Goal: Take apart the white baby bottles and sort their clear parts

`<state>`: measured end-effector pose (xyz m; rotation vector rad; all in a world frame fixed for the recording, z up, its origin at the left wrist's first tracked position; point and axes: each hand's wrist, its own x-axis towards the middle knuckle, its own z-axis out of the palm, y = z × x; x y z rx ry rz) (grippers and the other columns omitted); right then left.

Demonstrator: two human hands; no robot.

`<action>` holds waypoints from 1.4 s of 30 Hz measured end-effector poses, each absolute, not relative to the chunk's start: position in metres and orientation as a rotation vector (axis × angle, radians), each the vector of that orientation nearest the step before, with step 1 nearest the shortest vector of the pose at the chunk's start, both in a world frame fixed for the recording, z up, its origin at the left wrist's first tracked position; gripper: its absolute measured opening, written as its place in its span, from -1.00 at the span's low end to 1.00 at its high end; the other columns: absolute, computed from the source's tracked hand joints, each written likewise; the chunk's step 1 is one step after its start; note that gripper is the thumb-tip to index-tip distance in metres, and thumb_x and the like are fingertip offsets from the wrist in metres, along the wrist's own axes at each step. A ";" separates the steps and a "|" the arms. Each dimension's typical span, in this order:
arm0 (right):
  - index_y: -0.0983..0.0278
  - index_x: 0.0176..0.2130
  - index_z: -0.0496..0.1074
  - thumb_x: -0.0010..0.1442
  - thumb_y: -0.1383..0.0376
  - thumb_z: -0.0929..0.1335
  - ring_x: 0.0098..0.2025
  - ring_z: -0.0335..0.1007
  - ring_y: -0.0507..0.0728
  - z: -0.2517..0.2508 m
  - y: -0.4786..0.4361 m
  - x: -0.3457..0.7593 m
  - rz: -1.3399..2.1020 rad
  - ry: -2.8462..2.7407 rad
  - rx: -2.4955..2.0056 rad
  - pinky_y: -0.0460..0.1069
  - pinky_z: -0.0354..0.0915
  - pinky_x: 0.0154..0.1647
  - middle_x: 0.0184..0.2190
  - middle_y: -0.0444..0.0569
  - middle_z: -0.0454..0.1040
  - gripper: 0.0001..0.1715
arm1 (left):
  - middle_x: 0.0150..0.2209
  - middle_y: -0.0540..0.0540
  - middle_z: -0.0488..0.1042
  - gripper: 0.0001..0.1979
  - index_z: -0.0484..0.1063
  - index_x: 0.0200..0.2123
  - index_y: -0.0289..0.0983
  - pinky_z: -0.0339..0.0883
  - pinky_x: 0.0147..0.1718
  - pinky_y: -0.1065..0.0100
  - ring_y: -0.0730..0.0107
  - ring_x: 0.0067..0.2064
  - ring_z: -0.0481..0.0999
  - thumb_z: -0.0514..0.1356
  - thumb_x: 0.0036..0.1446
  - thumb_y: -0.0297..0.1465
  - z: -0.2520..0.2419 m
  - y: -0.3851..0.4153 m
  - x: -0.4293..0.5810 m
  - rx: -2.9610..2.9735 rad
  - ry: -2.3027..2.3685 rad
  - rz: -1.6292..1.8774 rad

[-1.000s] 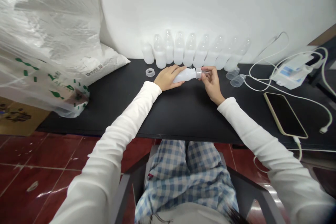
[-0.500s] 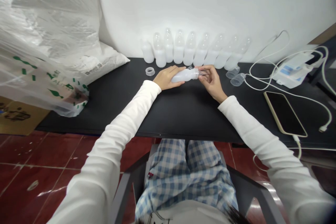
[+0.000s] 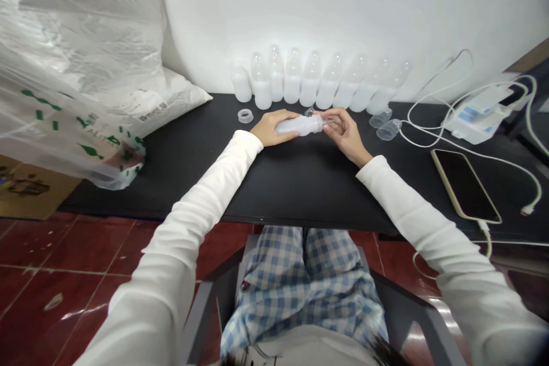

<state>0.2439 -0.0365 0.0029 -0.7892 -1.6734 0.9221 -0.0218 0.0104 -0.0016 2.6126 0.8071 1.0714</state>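
At the far left, one cardboard box (image 3: 30,194) sits low, below the side of the black desk (image 3: 300,189), and above it hangs one see-through plastic bag (image 3: 88,151) with green print. One large white plastic bag (image 3: 90,17) bulges behind, and a pointed white end with a printed label reaches along the desk; whether it belongs to the same bag, I cannot tell. Next comes the row by the wall (image 3: 206,6), nine bottles in all: first one uncapped bottle (image 3: 242,86), then eight bottles (image 3: 292,87) with clear domed tops. In front of the row's left end lies one translucent ring (image 3: 245,120). Just right of that, the left hand (image 3: 272,127) is wrapped around one white bottle (image 3: 295,125), the tenth, held lengthwise above the desk with its neck to the right. Behind its neck shows one small clear piece (image 3: 309,111), partly hidden. The right hand (image 3: 343,130) has its fingertips pinched on one clear fitting (image 3: 327,122) at that neck. To the right of this hand lie two clear caps (image 3: 389,131), just beside each other. Farther right are one white box-shaped device (image 3: 476,119) with blue markings, white cables (image 3: 484,155) too tangled to count, and one phone (image 3: 467,186), a plug in its near end.
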 end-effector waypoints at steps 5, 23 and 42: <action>0.13 -0.11 0.46 0.03 -0.28 0.56 0.02 0.64 0.18 0.000 -0.032 0.244 0.925 -1.605 -0.876 0.12 0.56 0.13 0.01 0.02 0.65 -0.30 | -0.02 -0.25 0.65 -0.43 0.52 0.21 -0.30 0.54 0.02 0.16 0.15 0.00 0.66 0.34 0.25 -0.09 -0.007 0.012 -0.022 2.775 0.827 1.112; 0.14 0.23 0.38 0.23 -0.27 0.42 0.01 0.48 0.28 -0.004 -0.028 0.256 0.375 -1.939 -1.023 0.22 0.46 0.06 0.19 0.12 0.46 -0.20 | -0.02 -0.34 0.60 -0.34 0.43 0.31 -0.33 0.53 0.03 0.05 0.00 0.00 0.64 0.22 0.33 -0.01 -0.009 0.018 -0.021 3.008 0.912 1.021; 0.18 -0.16 0.41 0.38 -0.36 0.17 -0.18 0.42 0.18 -0.008 -0.026 0.254 0.518 -1.940 -1.092 0.11 0.41 -0.04 -0.22 0.01 0.52 -0.28 | 0.09 -0.34 0.59 -0.37 0.42 0.33 -0.25 0.45 0.12 0.03 0.00 0.13 0.60 0.19 0.37 0.01 -0.007 0.017 -0.018 3.064 0.740 0.991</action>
